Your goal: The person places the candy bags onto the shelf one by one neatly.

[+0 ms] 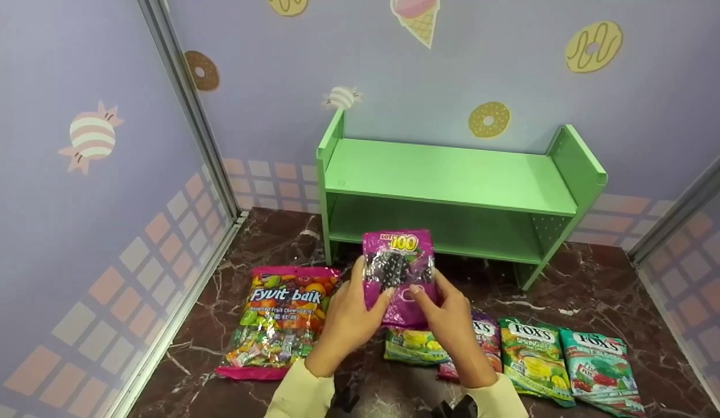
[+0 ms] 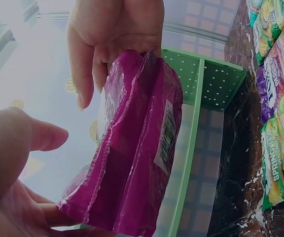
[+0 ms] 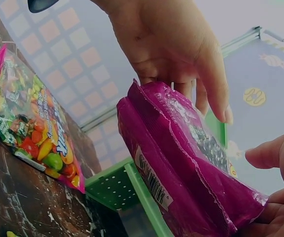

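Note:
A purple candy bag printed "LOT 100" is held up before the shelf by both hands. My left hand grips its left side, with the thumb on the front and the fingers mostly hidden behind. On the right side my right hand grips it likewise. The two wrist views show the bag's crimped end seam, and a barcode label appears on the purple bag in the right wrist view. Left of the hands, a large "Fyvit baik" fruit candy bag lies on the floor.
A green two-tier shelf stands against the back wall. Several Fox's candy bags lie on the dark marble floor at the right, among them a green one and a teal one. Walls rise on both sides.

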The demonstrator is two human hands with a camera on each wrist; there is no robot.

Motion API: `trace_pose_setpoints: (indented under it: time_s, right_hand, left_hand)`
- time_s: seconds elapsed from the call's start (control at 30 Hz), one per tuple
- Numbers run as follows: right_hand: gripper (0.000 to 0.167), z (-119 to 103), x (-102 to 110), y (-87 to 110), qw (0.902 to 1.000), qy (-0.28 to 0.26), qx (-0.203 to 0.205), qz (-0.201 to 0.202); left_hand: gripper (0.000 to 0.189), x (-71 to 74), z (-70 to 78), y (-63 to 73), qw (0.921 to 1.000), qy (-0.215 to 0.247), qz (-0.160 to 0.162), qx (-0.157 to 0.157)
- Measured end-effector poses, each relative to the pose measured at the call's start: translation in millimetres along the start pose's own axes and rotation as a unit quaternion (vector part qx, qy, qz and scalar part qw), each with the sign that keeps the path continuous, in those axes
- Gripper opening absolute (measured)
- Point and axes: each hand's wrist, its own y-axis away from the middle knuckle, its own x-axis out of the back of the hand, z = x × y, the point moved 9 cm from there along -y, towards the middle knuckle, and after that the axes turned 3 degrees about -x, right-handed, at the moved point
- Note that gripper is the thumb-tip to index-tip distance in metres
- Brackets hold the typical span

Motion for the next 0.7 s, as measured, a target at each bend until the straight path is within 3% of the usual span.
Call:
trace_pose_setpoints:
  time_s: [0.7]
  right_hand:
    - [0.061,-13,15,-7.6,0.9995,0.02,0.01,0.021]
  left_hand:
    - [0.081,4.3,21.1,-12.7,0.9991,-0.019,0.001,-0.037]
